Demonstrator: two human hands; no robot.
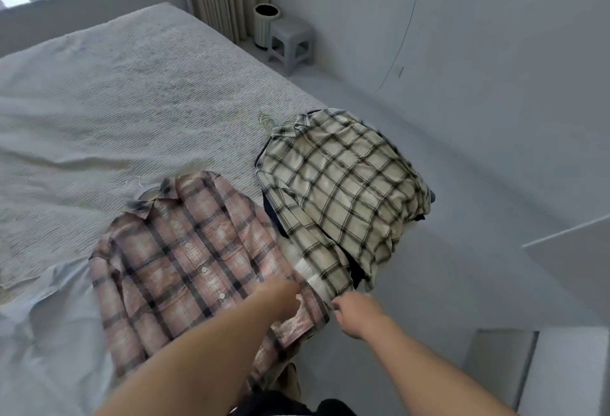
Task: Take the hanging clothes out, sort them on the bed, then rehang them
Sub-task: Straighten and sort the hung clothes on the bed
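Sorting stage: pink shirt [185, 260] and cream shirt [343, 191] on bed [115, 92], hangers in, left hand [280, 296] and right hand [358, 315] fingers pinching pink shirt's sleeve, rehanging left.

I count two plaid shirts on the bed [115, 92]: one pink plaid shirt [185, 257] and one cream plaid shirt [343, 181]. I see two wire hanger hooks, one hook [134, 180] at the pink collar and one [265, 118] by the cream collar. Dark cloth shows under the cream shirt; how many pieces I cannot tell. On the floor I count one stool [290, 44] and one bin [265, 24]. Two hands are in view, my left hand [280, 293] and right hand [358, 315].
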